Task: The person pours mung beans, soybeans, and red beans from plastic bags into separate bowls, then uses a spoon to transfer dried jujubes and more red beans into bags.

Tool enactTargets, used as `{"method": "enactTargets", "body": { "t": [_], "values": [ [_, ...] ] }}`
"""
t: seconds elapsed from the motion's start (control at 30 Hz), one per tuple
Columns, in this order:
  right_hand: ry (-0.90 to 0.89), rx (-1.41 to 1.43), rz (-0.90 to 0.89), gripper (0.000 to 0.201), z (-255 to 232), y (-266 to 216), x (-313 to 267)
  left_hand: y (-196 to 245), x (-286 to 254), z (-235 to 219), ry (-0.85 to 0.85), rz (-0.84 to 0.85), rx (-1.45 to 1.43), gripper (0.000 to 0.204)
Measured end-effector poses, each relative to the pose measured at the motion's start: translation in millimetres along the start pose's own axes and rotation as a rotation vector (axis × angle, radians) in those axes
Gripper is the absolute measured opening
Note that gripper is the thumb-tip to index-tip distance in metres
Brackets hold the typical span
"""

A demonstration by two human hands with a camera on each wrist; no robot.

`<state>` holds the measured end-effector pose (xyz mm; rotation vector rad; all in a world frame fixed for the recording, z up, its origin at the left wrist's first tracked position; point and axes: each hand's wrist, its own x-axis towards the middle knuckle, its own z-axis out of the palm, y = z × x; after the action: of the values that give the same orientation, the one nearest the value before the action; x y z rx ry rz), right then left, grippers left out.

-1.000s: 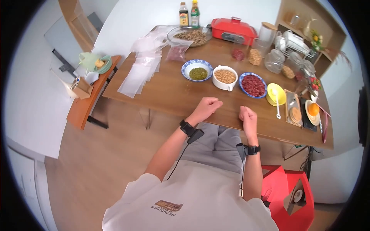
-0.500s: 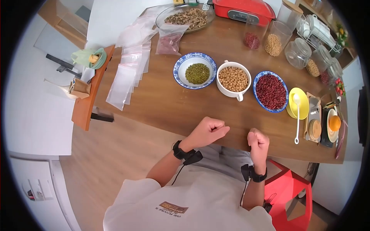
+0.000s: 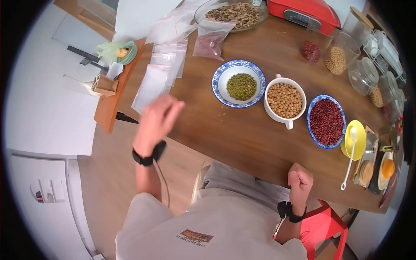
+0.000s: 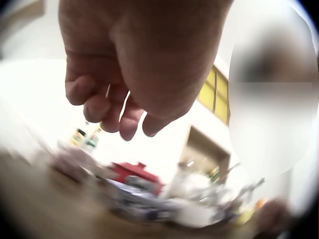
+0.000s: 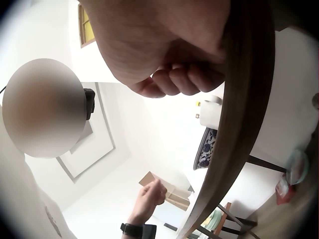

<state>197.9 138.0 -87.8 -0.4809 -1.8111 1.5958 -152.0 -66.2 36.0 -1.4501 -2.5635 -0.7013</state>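
My left hand (image 3: 157, 118) is over the table's front left edge, close to the clear zip bags (image 3: 151, 84) and overlapping their near end in the head view. Its fingers are loosely bent, with nothing between them in the left wrist view. At the front edge on the right, my right hand (image 3: 300, 180) rests with curled fingers (image 5: 179, 82) and holds nothing. Beyond the hands stand a blue-and-white bowl of green beans (image 3: 241, 86), a white handled cup of pale round beans (image 3: 284, 100) and a blue-rimmed bowl of red beans (image 3: 326, 122).
A filled zip bag (image 3: 211, 43) lies before a glass dish of dried brown pieces (image 3: 234, 15). A red cooker (image 3: 303, 16) and several clear jars (image 3: 362, 76) line the back. To the right are a yellow bowl (image 3: 349, 147), a white spoon (image 3: 348, 171) and an orange (image 3: 387, 168).
My left hand has moved left from the front middle of the table toward the zip bags, its fingers loosening. The right hand stays at the table edge. The head view has shifted downward and turned.
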Motion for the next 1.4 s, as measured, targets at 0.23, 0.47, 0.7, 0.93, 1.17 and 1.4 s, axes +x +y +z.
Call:
{"method": "enactTargets", "body": {
  "t": [0.23, 0.47, 0.7, 0.93, 1.17, 1.4],
  "values": [
    [-0.015, -0.054, 0.053, 0.029, -2.4, -9.7, 3.4, -143.3, 52.1, 2.9, -0.140, 0.049, 0.500, 0.058],
    [0.020, -0.006, 0.045, 0.026, 0.1, -6.8, 1.3, -157.9, 62.7, 10.8, -0.229, 0.060, 0.505, 0.039],
    [0.009, -0.040, 0.051, 0.030, -1.2, -4.8, 2.1, -142.5, 48.5, -5.3, -0.130, 0.057, 0.457, 0.019],
    [0.036, -0.042, 0.079, 0.030, 4.2, -6.0, 1.1, -37.7, 17.0, -55.2, 0.036, 0.231, 0.531, 0.019],
    [-0.127, -0.315, -0.270, 0.017, 34.5, -47.1, 13.5, 74.8, -12.3, -19.8, -0.106, 0.783, 0.293, 0.021],
    [-0.081, -0.414, -0.467, 0.037, 33.4, -48.3, -7.7, 135.9, -13.6, 63.4, -0.195, 1.149, -0.148, 0.012]
  ]
}}
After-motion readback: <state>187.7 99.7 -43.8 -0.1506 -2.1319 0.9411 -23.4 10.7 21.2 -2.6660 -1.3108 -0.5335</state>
